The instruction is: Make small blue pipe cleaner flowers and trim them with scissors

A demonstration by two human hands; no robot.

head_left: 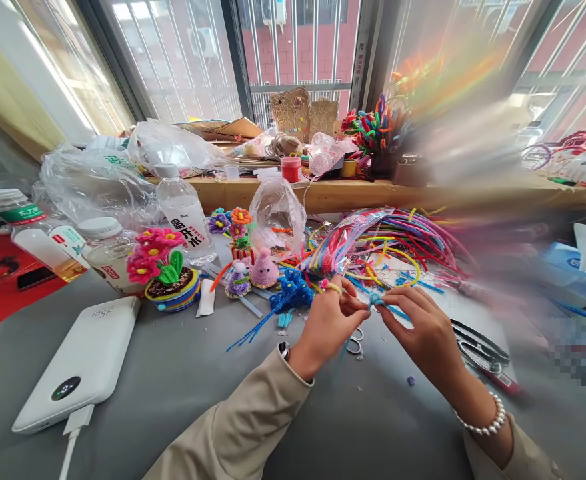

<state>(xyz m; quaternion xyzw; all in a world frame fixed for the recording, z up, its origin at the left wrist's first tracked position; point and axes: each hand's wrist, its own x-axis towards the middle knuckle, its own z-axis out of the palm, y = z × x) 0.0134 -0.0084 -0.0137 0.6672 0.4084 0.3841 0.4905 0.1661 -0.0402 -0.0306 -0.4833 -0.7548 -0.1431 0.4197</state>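
Observation:
Both hands meet over the grey table, pinching a small light blue pipe cleaner piece [375, 299] between them. My left hand [330, 320] is closed on its left end, with thumb and fingers together. My right hand [420, 327] grips the other end between thumb and fingertips. Thin blue strands stick out beside the fingers. A dark blue pipe cleaner flower [293, 291] lies just left of my left hand, its long stems trailing forward. White-handled scissors [355, 342] rest below the hands, partly hidden. Black-handled pliers or tweezers [480, 343] lie right of my right hand.
A bundle of coloured pipe cleaners [367, 237] lies behind the hands. A potted pink flower [157, 257], a water bottle [183, 217], a jar [107, 250] and a white power bank [80, 363] stand or lie leftward. Small crocheted figures [263, 270] stand mid-table. The right side is blurred.

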